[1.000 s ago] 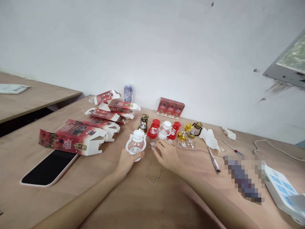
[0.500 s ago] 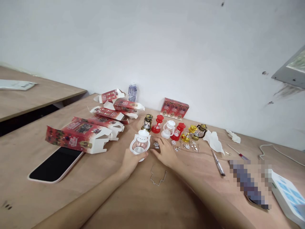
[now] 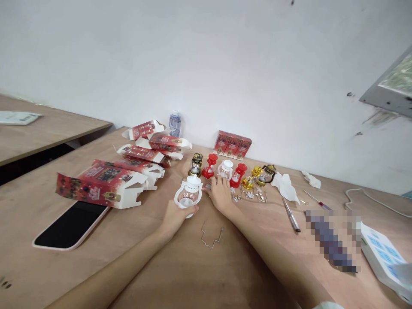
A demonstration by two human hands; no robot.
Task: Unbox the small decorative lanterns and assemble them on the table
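Observation:
My left hand [image 3: 175, 218] is closed around the lower part of a white toy lantern [image 3: 192, 187] with a clear globe, which stands upright. To its right, my right hand [image 3: 222, 198] reaches low over the table, fingers stretched forward and thumb apart. Its fingertips cover small metal parts and hide the base of a second white lantern [image 3: 225, 166]. Close by stand red lanterns [image 3: 238, 174], a gold one [image 3: 251, 179] and dark bronze ones [image 3: 195, 166]. Small metal pieces [image 3: 249, 195] lie in front of them. Nearer me is a bent wire [image 3: 208, 246].
Opened red boxes [image 3: 106, 182] lie at the left, above a phone [image 3: 72, 225]. A bottle [image 3: 175, 124] and closed red boxes [image 3: 232, 146] stand by the wall. On the right are white tissue [image 3: 286, 187], a metal pen-like tool [image 3: 292, 216], a screwdriver [image 3: 322, 203] and a power strip [image 3: 381, 253].
My right hand has moved slightly forward, and its fingers now reach over the small parts toward the second white lantern. My left hand keeps its hold. The whole view has shifted slightly.

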